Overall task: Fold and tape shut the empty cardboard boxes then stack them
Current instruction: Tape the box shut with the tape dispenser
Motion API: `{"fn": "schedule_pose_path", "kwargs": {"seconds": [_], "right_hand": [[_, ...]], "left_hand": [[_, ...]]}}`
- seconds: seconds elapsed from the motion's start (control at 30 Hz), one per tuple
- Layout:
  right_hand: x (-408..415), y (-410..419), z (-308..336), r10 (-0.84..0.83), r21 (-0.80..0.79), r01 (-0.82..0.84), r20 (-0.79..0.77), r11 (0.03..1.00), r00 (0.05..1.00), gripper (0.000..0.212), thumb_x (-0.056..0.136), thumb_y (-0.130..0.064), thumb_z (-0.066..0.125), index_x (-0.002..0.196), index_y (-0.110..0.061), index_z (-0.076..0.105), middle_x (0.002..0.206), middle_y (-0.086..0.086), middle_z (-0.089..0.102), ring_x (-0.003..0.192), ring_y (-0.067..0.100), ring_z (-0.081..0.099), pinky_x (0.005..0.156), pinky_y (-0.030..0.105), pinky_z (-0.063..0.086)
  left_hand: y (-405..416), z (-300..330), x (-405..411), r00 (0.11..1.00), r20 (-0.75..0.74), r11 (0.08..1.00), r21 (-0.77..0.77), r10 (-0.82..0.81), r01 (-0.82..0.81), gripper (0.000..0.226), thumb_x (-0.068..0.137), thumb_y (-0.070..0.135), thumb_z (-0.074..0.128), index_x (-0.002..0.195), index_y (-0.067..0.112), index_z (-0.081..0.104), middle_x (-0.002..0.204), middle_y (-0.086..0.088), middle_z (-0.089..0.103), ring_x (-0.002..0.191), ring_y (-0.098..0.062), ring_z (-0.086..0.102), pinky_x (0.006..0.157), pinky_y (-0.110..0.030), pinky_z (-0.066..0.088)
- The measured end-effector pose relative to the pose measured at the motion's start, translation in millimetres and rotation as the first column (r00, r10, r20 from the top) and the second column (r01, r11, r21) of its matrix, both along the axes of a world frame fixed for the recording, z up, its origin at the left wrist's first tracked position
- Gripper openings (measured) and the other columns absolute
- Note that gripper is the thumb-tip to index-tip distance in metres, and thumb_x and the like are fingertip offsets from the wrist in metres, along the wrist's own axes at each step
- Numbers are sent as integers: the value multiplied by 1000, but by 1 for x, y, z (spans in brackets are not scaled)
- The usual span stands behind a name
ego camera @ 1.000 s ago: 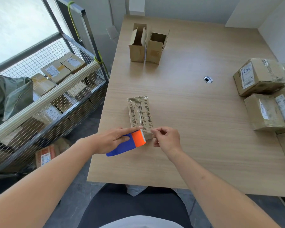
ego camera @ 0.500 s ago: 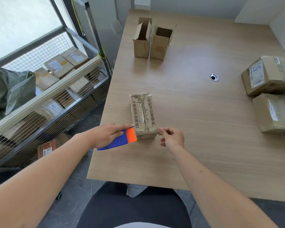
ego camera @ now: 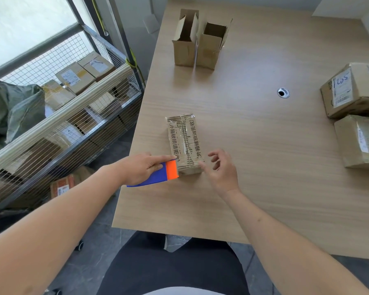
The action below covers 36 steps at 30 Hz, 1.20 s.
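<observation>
Finishing tape on near box point(ego camera: 184, 143) at desk point(ego camera: 264, 167) front | left grip point(ego camera: 144, 169) clutching tape cutter point(ego camera: 158, 174), right grip point(ego camera: 221, 167) loose, empty | two far boxes point(ego camera: 200, 41) unsealed (stacking undone)

Open boxes point(ego camera: 199, 42) behind taped box point(ego camera: 184, 143)

The right hand point(ego camera: 221, 169) has let go of the tape and opened beside the taped box point(ego camera: 184, 143).
</observation>
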State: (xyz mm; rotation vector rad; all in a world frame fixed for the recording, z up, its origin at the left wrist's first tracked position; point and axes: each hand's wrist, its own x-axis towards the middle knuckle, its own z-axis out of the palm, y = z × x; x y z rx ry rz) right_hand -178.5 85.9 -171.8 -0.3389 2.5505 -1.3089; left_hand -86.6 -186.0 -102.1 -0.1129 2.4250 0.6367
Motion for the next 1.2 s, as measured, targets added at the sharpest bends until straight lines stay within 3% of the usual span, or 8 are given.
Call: {"fn": "schedule_pose_path", "kwargs": {"seconds": [0.1, 0.27, 0.4, 0.47, 0.53, 0.67, 1.0, 1.2], "right_hand": [[0, -11, 2, 289, 99, -277, -134, 956, 948, 37, 69, -27, 92, 95, -26, 65, 93, -8, 52, 83, 7, 53, 77, 27, 50], [-12, -23, 4, 419, 311, -373, -93, 874, 903, 36, 71, 2, 70, 88, -26, 55, 93, -7, 48, 85, 22, 55, 71, 43, 52], [-19, -28, 18, 534, 450, -449, -77, 772, 842, 29, 76, -19, 78, 91, -28, 56, 107, -8, 51, 102, 23, 55, 82, 38, 49], [-16, -32, 16, 585, 500, -447, -157, 742, 796, 48, 77, -40, 83, 117, -32, 58, 140, -2, 42, 129, 26, 40, 109, 39, 39], [-12, -36, 8, 632, 503, -504, -115, 702, 766, 78, 89, -45, 73, 154, -30, 33, 168, 6, 6, 154, 24, 4, 125, 40, 13], [-7, -35, -17, 714, 580, -532, -128, 617, 689, 80, 105, -43, 46, 164, -26, -5, 169, 4, -20, 154, 20, -24, 128, 48, 7], [-9, -35, -28, 744, 632, -506, -176, 587, 644, 77, 107, -30, 49, 158, -51, -4, 168, 9, -24, 154, 25, -24, 127, 47, 9], [-5, -38, -17, 725, 600, -524, -142, 605, 674, 59, 103, -58, 21, 157, -54, -2, 168, 7, -25, 153, 23, -28, 127, 48, 5]], "left_hand": [[0, 1, -2, 1000, 4, 1000, -3, -11, 11, 48, 110, 43, 27, 148, 70, 15, 110, 3, 50, 94, -13, 51, 93, -37, 43], [1, -1, -2, 1000, -1, 1000, 21, 1, -1, 48, 111, 41, 28, 148, 70, 17, 109, 2, 50, 94, -14, 51, 93, -35, 42], [1, -6, 1, 1000, -5, 999, 34, 11, -11, 48, 111, 42, 28, 146, 72, 16, 111, 1, 51, 99, -19, 52, 97, -40, 43], [1, -7, 1, 1000, -8, 998, 54, 16, -16, 48, 111, 42, 29, 146, 72, 16, 113, 0, 51, 101, -20, 53, 98, -40, 43], [0, -10, 2, 1000, -18, 997, 75, 22, -21, 48, 111, 42, 29, 143, 75, 15, 114, -1, 52, 102, -20, 53, 100, -41, 43], [-2, -15, 8, 998, -35, 989, 137, 58, -53, 50, 111, 41, 32, 137, 79, 13, 111, 0, 53, 101, -20, 53, 101, -41, 42], [-39, -12, 45, 997, -51, 983, 178, 50, -40, 57, 111, 34, 34, 145, 75, 14, 106, 7, 50, 98, -14, 52, 98, -39, 44], [-29, -14, 45, 999, -44, 999, -27, 20, -21, 51, 110, 45, 26, 146, 74, 5, 97, 1, 47, 91, -19, 50, 91, -37, 44]]}}
